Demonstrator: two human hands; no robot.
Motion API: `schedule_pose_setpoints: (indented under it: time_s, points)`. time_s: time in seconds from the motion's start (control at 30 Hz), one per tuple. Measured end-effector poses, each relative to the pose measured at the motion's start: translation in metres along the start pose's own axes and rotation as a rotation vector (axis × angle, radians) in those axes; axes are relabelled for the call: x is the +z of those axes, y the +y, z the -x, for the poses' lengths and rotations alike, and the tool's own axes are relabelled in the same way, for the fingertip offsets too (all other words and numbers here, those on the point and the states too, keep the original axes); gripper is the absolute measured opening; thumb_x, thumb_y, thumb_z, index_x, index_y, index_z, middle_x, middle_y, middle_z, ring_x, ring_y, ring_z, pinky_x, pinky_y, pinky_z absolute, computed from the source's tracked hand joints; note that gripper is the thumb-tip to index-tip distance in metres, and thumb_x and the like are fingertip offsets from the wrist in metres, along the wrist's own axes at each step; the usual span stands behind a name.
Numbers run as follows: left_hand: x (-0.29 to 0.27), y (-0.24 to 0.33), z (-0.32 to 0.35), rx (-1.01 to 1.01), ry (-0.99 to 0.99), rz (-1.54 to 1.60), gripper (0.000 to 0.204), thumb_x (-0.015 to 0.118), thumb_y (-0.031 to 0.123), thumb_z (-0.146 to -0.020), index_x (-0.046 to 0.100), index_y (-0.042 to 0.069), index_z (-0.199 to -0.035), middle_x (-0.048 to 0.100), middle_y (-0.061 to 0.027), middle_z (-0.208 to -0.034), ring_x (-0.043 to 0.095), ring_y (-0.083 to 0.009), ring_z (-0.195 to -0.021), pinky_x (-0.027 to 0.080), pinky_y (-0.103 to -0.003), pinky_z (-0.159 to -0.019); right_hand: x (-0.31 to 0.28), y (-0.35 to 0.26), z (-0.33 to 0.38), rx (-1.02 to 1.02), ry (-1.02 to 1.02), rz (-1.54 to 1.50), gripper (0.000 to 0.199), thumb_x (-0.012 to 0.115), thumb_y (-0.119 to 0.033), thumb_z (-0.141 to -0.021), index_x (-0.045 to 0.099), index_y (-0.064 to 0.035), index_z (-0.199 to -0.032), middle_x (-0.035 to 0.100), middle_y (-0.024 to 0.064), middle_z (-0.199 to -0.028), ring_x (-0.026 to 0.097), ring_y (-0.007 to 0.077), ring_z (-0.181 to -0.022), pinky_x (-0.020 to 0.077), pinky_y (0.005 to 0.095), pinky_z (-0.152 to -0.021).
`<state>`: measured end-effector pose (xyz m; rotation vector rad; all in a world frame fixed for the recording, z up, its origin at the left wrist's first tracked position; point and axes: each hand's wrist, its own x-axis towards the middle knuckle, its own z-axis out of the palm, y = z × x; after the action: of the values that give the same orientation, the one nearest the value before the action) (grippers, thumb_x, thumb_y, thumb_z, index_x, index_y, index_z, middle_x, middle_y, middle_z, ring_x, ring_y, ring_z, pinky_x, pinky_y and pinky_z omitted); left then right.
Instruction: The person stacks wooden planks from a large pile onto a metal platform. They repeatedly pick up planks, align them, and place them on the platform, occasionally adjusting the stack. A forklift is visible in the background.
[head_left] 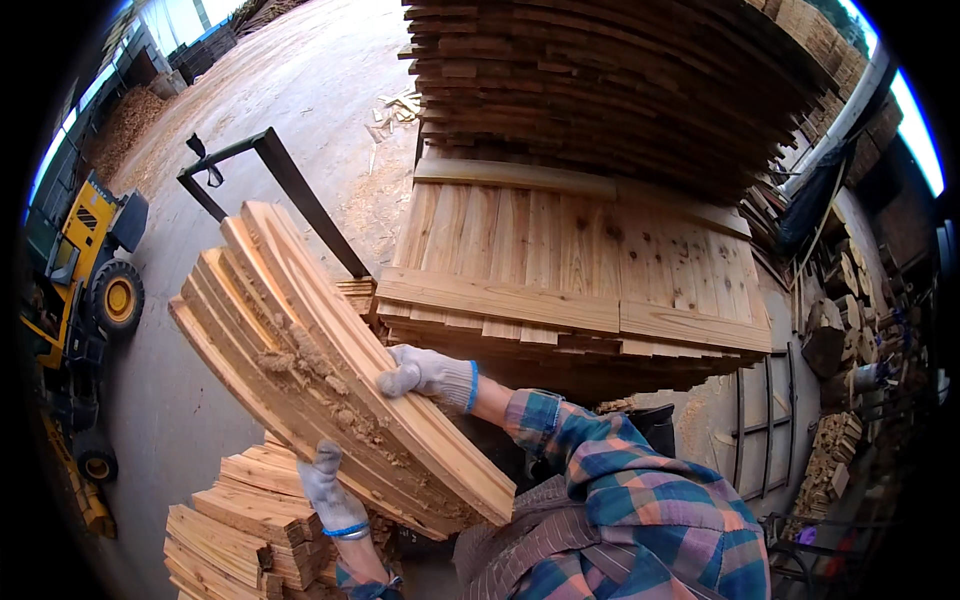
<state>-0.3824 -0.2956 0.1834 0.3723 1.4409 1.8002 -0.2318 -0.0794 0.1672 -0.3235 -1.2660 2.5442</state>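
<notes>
Left hand [328, 492] and right hand [428, 378] grip my tilted bundle of boards [345, 362], in front of me near the wood pile [235, 530]. Risk: inner boards could slide out if I ease the squeeze; sawdust [300, 370] might cost me grip.

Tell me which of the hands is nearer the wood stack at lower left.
Left. The left hand holds the lower side of the bundle of boards, just beside the wood stack; the right hand holds the upper side, farther off.
</notes>
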Motion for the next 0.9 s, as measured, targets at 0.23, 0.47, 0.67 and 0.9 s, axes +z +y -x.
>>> schedule_pose_setpoints:
  time_s: [0.23,0.47,0.67,0.9]
  points:
    - [0.252,-0.046,-0.137,-0.221,-0.431,-0.131,0.030,0.050,0.008,-0.090,0.054,-0.003,-0.117,0.063,-0.0055,-0.092,0.062,-0.0138,-0.087,0.054,-0.029,-0.082,-0.168,-0.081,0.115,-0.348,0.600,-0.290,0.048,0.072,-0.041,-0.087,0.063,0.0013,-0.107,0.067,0.0039,-0.091,0.065,0.0128,-0.080,0.0565,0.0284,-0.069]
    - [0.346,-0.115,-0.255,-0.071,-0.755,-0.574,0.036,0.066,0.019,-0.088,0.063,-0.004,-0.116,0.070,-0.0178,-0.107,0.067,-0.0209,-0.094,0.053,-0.032,-0.084,-0.302,-0.100,0.180,-0.326,1.027,-0.161,0.044,0.077,-0.029,-0.083,0.065,0.0044,-0.108,0.067,0.0068,-0.110,0.060,0.0144,-0.105,0.0465,0.0273,-0.094]
    - [0.363,-0.103,-0.274,0.017,-0.482,-1.405,0.052,0.075,0.036,-0.076,0.067,-0.001,-0.111,0.071,-0.0197,-0.095,0.069,-0.0282,-0.089,0.052,-0.038,-0.078,-0.330,-0.117,0.269,-0.141,1.287,0.038,0.085,0.082,-0.019,-0.075,0.033,0.0219,-0.133,0.068,0.0163,-0.108,0.066,0.0196,-0.098,0.0518,0.0299,-0.090]
    - [0.308,-0.114,-0.323,0.432,-0.292,-1.488,0.083,0.072,0.054,-0.080,0.047,0.000,-0.139,0.065,-0.0246,-0.117,0.068,-0.0352,-0.096,0.056,-0.039,-0.077,-0.321,-0.118,0.258,-0.102,1.423,0.117,0.020,0.071,-0.016,-0.084,0.068,0.0020,-0.093,0.070,0.0073,-0.089,0.067,0.0170,-0.078,0.0559,0.0301,-0.077]
